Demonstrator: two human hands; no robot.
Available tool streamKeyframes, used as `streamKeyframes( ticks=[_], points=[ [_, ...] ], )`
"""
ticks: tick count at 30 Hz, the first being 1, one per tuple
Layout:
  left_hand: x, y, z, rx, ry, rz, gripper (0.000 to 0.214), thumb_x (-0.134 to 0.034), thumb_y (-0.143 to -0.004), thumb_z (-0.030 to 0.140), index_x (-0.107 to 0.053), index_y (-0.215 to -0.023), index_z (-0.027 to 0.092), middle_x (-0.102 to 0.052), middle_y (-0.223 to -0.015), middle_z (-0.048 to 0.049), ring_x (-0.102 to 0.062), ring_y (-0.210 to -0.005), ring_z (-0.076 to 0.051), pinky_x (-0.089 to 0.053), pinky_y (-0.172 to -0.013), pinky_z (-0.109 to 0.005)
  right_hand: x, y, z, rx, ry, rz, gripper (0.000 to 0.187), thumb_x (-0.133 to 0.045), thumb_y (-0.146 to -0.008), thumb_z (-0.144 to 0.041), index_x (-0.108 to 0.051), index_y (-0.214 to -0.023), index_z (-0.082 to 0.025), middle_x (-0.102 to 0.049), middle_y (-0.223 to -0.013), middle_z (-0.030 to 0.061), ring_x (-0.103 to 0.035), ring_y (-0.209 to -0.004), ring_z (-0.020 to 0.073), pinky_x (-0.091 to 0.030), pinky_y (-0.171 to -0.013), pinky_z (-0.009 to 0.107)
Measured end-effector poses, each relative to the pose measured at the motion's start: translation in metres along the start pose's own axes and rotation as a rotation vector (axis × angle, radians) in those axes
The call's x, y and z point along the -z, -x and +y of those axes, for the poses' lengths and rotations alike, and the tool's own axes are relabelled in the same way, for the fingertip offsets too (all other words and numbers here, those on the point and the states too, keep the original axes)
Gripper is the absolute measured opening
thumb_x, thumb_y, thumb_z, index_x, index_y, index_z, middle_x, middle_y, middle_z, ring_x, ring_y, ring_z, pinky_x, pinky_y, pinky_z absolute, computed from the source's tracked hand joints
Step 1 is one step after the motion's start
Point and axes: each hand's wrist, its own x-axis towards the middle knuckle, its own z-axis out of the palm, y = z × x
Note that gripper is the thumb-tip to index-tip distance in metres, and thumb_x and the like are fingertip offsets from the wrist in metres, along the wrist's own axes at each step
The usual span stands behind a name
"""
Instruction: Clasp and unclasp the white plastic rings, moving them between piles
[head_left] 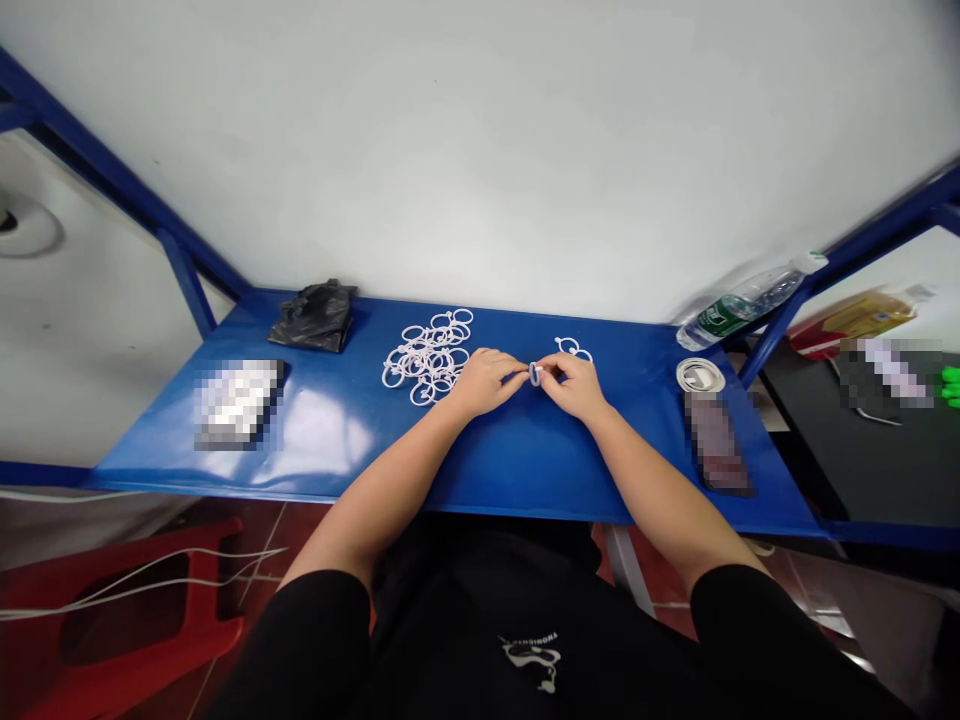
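Observation:
Above the middle of the blue table, a white plastic ring, like a curtain ring, is seen nearly edge-on between my fingertips. My left hand pinches its left side with thumb and forefinger. On the other side, the closed fingers of my right hand grip it, hiding part of it. A loose pile of similar white rings with small knobs or eyelets lies just left of my left hand. Beyond my right hand lie a few more rings, partly covered by it.
Left on the table are a crumpled black bag and a blurred-out flat object. At right are a water bottle leaning by the frame, a coiled white cable and a dark phone-like object. A white wall rises behind.

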Motion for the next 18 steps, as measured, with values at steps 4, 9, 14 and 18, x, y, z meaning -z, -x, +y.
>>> streamKeyframes(
  ticks=[4,9,14,18],
  points=[
    [0.013,0.001,-0.018,0.148,-0.136,0.128,0.022,-0.067,-0.100,0.039,-0.081,-0.106,0.024,-0.079,-0.117,-0.0111,-0.068,-0.113,-0.030,-0.046,-0.105,-0.052,0.015,-0.006,0.009,0.024,0.109,0.189,0.012,-0.064,-0.089,-0.024,-0.076,-0.091,-0.025,-0.072,-0.076,0.0020,-0.065,-0.066,0.0187,-0.056,-0.067,0.034],
    [0.028,0.010,-0.048,0.434,-0.356,0.307,0.019,-0.079,-0.088,0.035,-0.080,-0.104,0.025,-0.068,-0.137,-0.0151,-0.052,-0.135,-0.044,-0.031,-0.118,-0.071,0.017,-0.009,0.019,-0.054,0.070,0.362,0.018,-0.061,-0.090,-0.022,-0.077,-0.098,-0.024,-0.073,-0.078,0.0024,-0.067,-0.068,0.0197,-0.057,-0.068,0.035],
    [0.030,0.015,-0.057,0.561,-0.376,0.276,0.019,-0.077,-0.085,0.027,-0.079,-0.104,0.025,-0.067,-0.138,-0.0165,-0.048,-0.138,-0.046,-0.019,-0.121,-0.080,0.007,-0.005,0.019,-0.017,0.046,0.199,0.016,-0.062,-0.092,-0.024,-0.079,-0.094,-0.024,-0.078,-0.086,0.0032,-0.072,-0.075,0.0205,-0.059,-0.075,0.037],
    [0.029,0.013,-0.054,0.575,-0.371,0.238,0.009,-0.070,-0.089,0.020,-0.078,-0.090,0.024,-0.069,-0.133,-0.0142,-0.051,-0.136,-0.043,-0.013,-0.122,-0.079,0.001,-0.003,0.016,0.014,0.050,0.041,0.018,-0.062,-0.093,-0.025,-0.080,-0.096,-0.026,-0.081,-0.091,0.0030,-0.075,-0.080,0.0211,-0.061,-0.079,0.037]
  ],
)
